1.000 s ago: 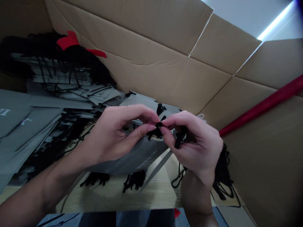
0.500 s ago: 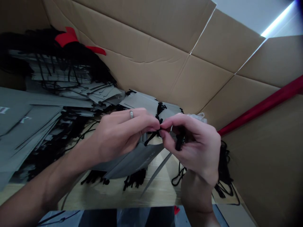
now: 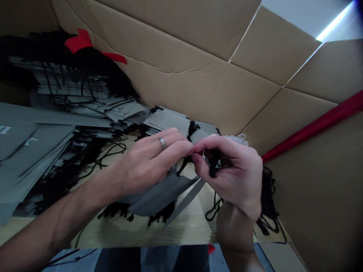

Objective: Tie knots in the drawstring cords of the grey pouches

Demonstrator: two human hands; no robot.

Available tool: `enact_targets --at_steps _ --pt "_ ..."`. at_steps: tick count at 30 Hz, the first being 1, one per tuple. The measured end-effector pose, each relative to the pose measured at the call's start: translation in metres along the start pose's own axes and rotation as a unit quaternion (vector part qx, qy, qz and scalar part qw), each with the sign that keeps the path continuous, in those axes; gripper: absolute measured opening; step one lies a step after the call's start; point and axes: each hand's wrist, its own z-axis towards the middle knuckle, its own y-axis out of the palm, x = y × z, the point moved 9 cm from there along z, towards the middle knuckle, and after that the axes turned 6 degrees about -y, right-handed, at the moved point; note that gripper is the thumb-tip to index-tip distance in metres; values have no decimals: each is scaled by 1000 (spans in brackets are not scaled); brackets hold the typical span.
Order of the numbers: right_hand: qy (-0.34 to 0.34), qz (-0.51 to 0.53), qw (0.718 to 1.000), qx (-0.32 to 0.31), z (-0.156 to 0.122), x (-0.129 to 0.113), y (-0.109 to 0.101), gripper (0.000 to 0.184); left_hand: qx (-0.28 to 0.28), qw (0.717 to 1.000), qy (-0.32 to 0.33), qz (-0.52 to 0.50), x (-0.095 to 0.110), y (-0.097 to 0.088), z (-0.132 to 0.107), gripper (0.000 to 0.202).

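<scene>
Left hand [image 3: 150, 162] meets right hand [image 3: 232, 172], both pinching black cord [image 3: 184, 166] just above a grey panel [image 3: 163, 196] over the worktop [image 3: 195, 232]; I'm reading this as fine cord-working, and the next move calls for a firm, steady pinch.

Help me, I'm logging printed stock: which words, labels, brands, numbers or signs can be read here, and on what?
No text can be read whole.
White lettering on the gray piece at far left: cut off, unreadable.
White mark on the gray piece beside it: too blurred to read.
Gray piece at center: no legible lettering.
</scene>
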Motion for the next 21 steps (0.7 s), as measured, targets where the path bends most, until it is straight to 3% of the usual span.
enact_targets --at_steps 6,12,16,21 --pt "41 61 997 18 -2 6 1 26 -3 999 -42 7 -4 -3 -3 27" --pt "120 147 981 42 -2 14 7 20 -9 994 -97 -40 -11 -5 -2 14" --pt "141 150 978 37 -1 15 6 18 -13 991 -125 -51 -15 -5 -2 18" --pt "100 86 990 41 -1 12 -1 22 -31 997 -65 1 -6 -7 1 19"
